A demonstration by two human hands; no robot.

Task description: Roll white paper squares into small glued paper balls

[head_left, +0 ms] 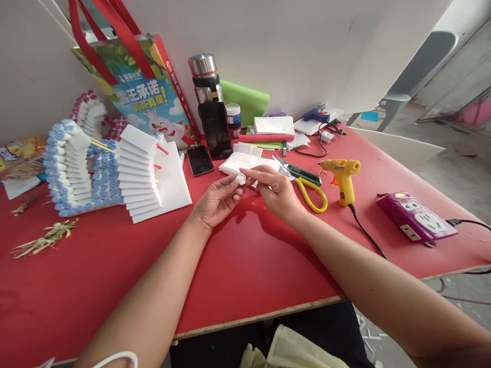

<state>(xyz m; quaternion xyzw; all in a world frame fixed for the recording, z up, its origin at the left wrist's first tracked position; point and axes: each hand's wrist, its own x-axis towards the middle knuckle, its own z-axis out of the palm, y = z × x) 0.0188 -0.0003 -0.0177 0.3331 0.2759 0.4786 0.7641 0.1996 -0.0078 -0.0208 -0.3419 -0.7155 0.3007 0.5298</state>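
Between thumb and fingers, my left hand (219,200) pinches a small white crumpled piece (241,179), which looks like folded tissue. My right hand (279,193) meets it from the other side, its index finger stretched along the piece and the other fingers curled in. Whether the right thumb also grips it is partly hidden. Just behind the hands lies a stack of white paper sheets (233,162). Scissors with yellow handles (315,197) and a dark green cutter knife (303,173) rest beside my right hand.
A yellow glue gun (344,179) stands on the red table (245,276), with a purple power strip (416,217) further right. To the left are a blue-and-white paper craft (61,163) and fanned white boards (138,176). Phones (200,160), a steel flask (203,69) and a bag (141,87) stand behind.
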